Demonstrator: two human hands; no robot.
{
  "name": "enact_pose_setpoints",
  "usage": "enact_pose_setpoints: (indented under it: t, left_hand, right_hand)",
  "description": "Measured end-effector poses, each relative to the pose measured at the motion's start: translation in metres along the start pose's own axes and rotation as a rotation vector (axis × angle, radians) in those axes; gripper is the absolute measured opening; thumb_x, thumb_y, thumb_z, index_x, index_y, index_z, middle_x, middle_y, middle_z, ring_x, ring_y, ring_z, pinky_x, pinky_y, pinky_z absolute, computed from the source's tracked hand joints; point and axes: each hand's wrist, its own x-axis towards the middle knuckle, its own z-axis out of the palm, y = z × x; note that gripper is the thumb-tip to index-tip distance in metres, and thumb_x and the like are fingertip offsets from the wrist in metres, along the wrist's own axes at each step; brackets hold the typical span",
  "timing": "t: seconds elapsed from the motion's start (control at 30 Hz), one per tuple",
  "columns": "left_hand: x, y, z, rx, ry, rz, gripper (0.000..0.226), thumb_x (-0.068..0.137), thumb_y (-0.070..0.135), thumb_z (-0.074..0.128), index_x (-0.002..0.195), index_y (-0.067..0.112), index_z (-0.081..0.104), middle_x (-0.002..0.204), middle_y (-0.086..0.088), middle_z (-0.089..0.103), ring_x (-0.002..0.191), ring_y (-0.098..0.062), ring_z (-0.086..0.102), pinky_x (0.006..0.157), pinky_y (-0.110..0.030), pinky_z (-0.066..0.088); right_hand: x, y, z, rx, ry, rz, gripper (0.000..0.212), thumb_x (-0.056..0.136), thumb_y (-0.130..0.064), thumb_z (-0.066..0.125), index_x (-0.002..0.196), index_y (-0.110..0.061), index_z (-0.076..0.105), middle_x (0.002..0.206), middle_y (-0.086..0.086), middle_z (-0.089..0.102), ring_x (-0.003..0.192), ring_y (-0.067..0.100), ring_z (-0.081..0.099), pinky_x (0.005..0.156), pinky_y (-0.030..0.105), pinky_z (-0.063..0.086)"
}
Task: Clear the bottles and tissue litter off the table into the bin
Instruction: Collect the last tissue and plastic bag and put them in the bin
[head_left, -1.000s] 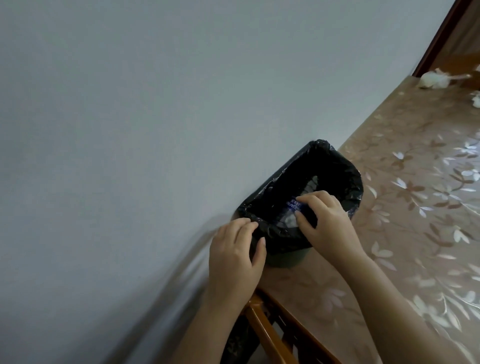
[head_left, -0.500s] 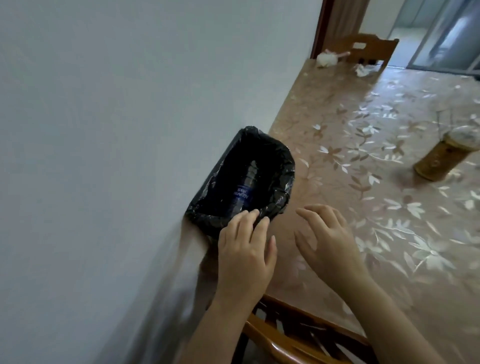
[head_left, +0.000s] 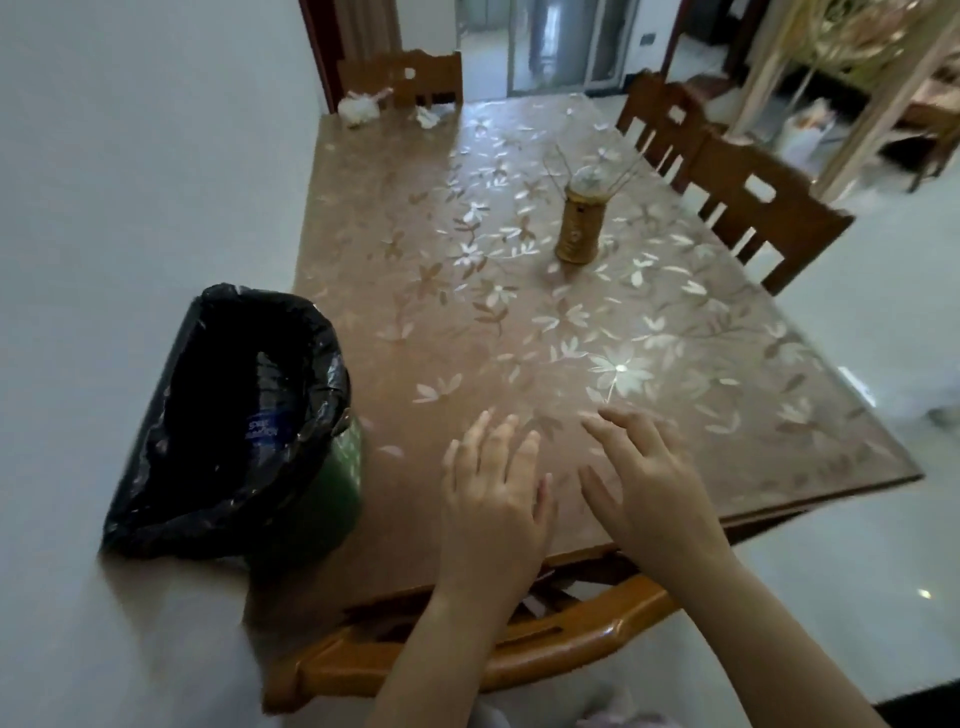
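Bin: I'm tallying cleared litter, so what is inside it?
A bottle with a blue label shows inside the black-lined bin; its dark bottom cannot be seen.

The table (head_left: 467, 332) cover is tan-brown with pale cream flowers and leaves all over it, and some go shiny white where the light hits. The bin (head_left: 340, 483) is dark green with a glossy black liner (head_left: 218, 514). The bottle (head_left: 265, 428) inside has a blue label with white lettering. There's a white tissue wad (head_left: 357, 110) at the far end. The holder (head_left: 577, 231) is gold-brown, the chair (head_left: 763, 208) is orange-brown wood, and the wall (head_left: 130, 156) is plain pale grey.
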Motion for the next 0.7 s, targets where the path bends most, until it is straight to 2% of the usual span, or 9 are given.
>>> enact_pose_setpoints:
  t: [0.07, 0.17, 0.4, 0.5, 0.7]
  left_hand:
    - [0.006, 0.017, 0.011, -0.029, -0.032, 0.053, 0.039, 0.086, 0.032, 0.041, 0.114, 0.013, 0.060, 0.121, -0.010, 0.061, 0.121, -0.030, 0.048, 0.100, -0.052, 0.033]
    - [0.016, 0.052, 0.029, -0.071, -0.065, 0.141, 0.038, 0.085, 0.031, 0.042, 0.111, 0.012, 0.062, 0.120, -0.010, 0.062, 0.120, -0.031, 0.050, 0.097, -0.054, 0.037]
    - [0.031, 0.164, 0.079, -0.155, -0.119, 0.326, 0.039, 0.082, 0.030, 0.043, 0.111, 0.012, 0.063, 0.119, -0.010, 0.062, 0.120, -0.031, 0.050, 0.096, -0.053, 0.039]
    - [0.038, 0.221, 0.101, -0.180, -0.118, 0.380, 0.038, 0.083, 0.030, 0.043, 0.108, 0.011, 0.064, 0.118, -0.011, 0.063, 0.118, -0.031, 0.051, 0.094, -0.053, 0.041]
    - [0.054, 0.337, 0.152, -0.283, -0.123, 0.500, 0.033, 0.082, 0.026, 0.048, 0.112, 0.013, 0.057, 0.120, -0.012, 0.061, 0.119, -0.033, 0.050, 0.098, -0.049, 0.039]
  right_hand:
    - [-0.010, 0.016, -0.011, -0.020, 0.045, 0.055, 0.038, 0.082, -0.023, 0.056, 0.117, -0.009, 0.054, 0.115, 0.015, 0.059, 0.111, 0.034, 0.051, 0.087, 0.059, 0.045]
    - [-0.025, 0.047, -0.031, -0.051, 0.093, 0.142, 0.043, 0.081, -0.031, 0.043, 0.113, -0.006, 0.058, 0.112, 0.016, 0.061, 0.108, 0.034, 0.053, 0.086, 0.058, 0.046]
    - [-0.073, 0.145, -0.085, -0.073, 0.243, 0.329, 0.043, 0.080, -0.033, 0.045, 0.111, -0.007, 0.060, 0.111, 0.014, 0.062, 0.110, 0.032, 0.052, 0.093, 0.056, 0.041]
    - [-0.091, 0.195, -0.113, -0.075, 0.290, 0.369, 0.041, 0.080, -0.032, 0.047, 0.110, -0.007, 0.061, 0.109, 0.015, 0.062, 0.107, 0.033, 0.054, 0.091, 0.051, 0.041]
    - [-0.125, 0.298, -0.167, -0.132, 0.364, 0.459, 0.040, 0.081, -0.030, 0.045, 0.109, -0.006, 0.060, 0.107, 0.016, 0.062, 0.101, 0.032, 0.056, 0.087, 0.051, 0.045]
